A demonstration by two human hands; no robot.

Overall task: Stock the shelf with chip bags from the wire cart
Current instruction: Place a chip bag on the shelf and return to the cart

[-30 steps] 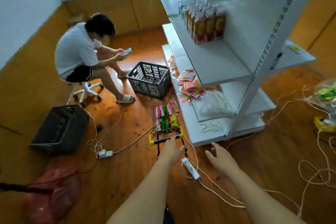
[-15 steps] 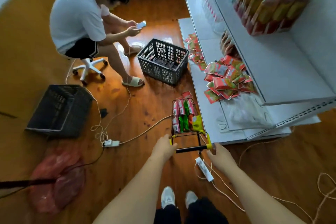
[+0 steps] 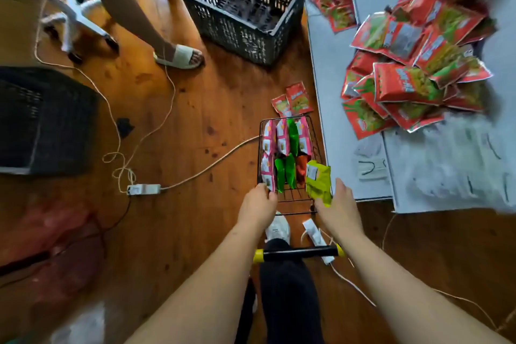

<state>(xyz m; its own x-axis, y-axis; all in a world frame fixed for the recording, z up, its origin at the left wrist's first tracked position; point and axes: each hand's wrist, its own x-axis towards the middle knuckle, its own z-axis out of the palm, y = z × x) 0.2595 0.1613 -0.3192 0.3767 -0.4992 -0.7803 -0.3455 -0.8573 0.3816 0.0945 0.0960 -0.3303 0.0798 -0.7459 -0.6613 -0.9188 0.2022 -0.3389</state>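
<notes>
Yellow-green, the chip bag [image 3: 318, 182] at the wire cart's [image 3: 289, 159] near right corner is pinched by the right hand [image 3: 339, 209], and should lift straight up toward the shelf [image 3: 332, 92] edge, while the left hand [image 3: 258, 205] grips a pink bag [image 3: 267, 173] at the near left corner.

Both hands reach into wire cart [image 3: 289, 198]

A small black wire cart [image 3: 317, 134] with a yellow-capped black handle bar [image 3: 298, 253] stands on the wooden floor just beside the white shelf base [image 3: 332, 109], packed with upright pink, green and orange chip bags [image 3: 283, 139]; a yellow-green bag [image 3: 318, 181] tilts at its near right corner
</notes>
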